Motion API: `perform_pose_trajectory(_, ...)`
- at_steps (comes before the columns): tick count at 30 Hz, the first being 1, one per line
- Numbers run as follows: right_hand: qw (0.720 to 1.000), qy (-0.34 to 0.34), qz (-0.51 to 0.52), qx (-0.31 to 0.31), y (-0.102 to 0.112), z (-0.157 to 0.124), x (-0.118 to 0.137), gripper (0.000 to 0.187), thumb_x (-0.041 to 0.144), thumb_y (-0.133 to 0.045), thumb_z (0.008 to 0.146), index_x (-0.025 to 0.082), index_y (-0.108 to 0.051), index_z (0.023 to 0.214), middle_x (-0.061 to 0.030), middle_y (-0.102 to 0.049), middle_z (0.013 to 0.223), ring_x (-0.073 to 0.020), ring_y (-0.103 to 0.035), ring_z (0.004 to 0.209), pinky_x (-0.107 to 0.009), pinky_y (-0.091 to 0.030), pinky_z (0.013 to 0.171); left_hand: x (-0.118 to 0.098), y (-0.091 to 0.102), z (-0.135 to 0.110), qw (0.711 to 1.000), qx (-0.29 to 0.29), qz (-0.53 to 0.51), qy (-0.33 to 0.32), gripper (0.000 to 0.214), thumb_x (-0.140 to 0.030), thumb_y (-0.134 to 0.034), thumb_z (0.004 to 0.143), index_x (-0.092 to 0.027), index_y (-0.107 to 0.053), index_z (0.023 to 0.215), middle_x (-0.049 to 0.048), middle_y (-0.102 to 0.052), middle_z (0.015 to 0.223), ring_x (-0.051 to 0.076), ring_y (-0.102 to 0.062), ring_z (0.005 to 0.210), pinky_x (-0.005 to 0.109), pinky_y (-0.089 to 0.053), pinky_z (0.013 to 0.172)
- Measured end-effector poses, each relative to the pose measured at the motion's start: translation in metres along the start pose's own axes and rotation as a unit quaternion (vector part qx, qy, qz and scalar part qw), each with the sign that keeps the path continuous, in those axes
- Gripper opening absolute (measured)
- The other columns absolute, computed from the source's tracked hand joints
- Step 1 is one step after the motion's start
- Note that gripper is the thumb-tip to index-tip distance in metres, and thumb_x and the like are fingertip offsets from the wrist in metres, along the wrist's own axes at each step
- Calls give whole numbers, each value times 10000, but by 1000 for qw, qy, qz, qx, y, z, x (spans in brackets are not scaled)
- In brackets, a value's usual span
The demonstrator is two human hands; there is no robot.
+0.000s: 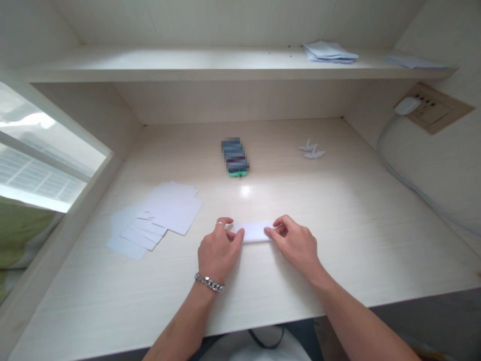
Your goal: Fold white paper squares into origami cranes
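Observation:
A small folded sheet of white paper lies on the desk near its front, between my two hands. My left hand grips its left end, thumb on top and fingers curled behind; a ring and a chain bracelet show on this side. At the right end, my right hand pinches the paper between thumb and forefinger. The fold runs along the near edge, and the fingertips partly cover both ends.
Loose white sheets are spread at the left. A phone with a green edge lies farther back, and small folded paper pieces sit back right. Above, a shelf carries a paper stack. A cable runs from the wall socket.

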State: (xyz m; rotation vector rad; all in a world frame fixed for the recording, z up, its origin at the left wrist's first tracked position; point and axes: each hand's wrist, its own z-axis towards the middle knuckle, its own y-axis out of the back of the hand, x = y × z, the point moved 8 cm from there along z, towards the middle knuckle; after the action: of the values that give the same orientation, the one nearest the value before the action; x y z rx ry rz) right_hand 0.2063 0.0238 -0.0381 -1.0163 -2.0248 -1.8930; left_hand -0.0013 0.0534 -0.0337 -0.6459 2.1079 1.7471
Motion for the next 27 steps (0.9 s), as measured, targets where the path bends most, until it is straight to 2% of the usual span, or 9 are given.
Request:
perform_pose_trajectory(10, 1000, -15, -10, 3, 2, 4, 0, 172, 438, -648, 784, 271, -656, 745, 45, -721, 736, -177, -651, 718, -267, -349, 592, 0, 0, 4, 1000, 11, 27, 8, 286, -429, -570, 830, -250, -576, 1054, -22, -764, 746, 261, -709, 787, 333, -443, 681)
perform_pose_trajectory(27, 999, -31, -8, 1, 2, 9, -2, 191, 446, -664, 774, 268, -687, 709, 30, -727, 710, -177, -655, 685, -279, -370, 579, 0, -1, 6, 999, 14, 49, 14, 315, -457, -561, 831, -248, -580, 1067, -13, -767, 756, 268, -714, 787, 340, -464, 670)
